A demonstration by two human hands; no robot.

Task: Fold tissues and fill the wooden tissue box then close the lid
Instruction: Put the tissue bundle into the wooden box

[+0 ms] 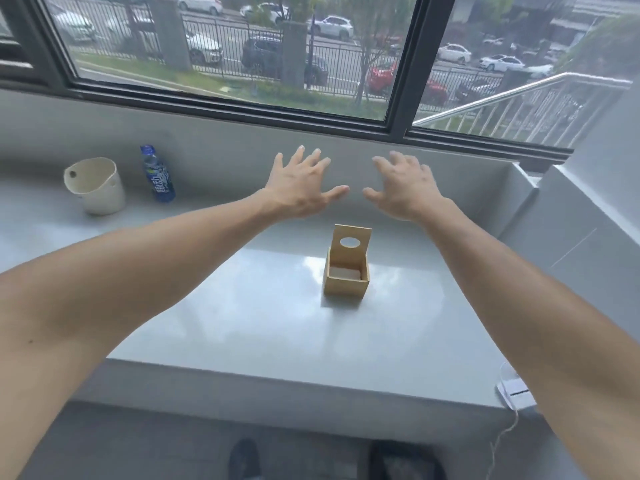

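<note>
Both arms reached far out over the pale grey worktop. The left hand and the right hand were up in the air, palms down, with all the fingers spread wide. They held nothing. The two thumbs pointed at each other with a small gap between them, not touching.

The wooden tissue box stood on the worktop, near the middle, just below the hands in the picture, at about 6 o'clock from the right hand. The hands did not touch it. Its lid stood straight up at the back edge, at 12 o'clock from the box, so the box was open. The lid had an oval hole in it. Inside the box, low down, lay something pale and flat; it may have been tissues, but it was too small to tell for sure.

Far off at 9 o'clock from the left hand stood a cream bucket with a hole in its side. Just beside it, at its 3 o'clock, was a blue drink bottle, standing up.

At the worktop's near right corner, at about 4 o'clock from the box, lay a small white thing with a thin cord hanging down.

A big window ran along the top, at 12 o'clock, with parked cars outside.
</note>
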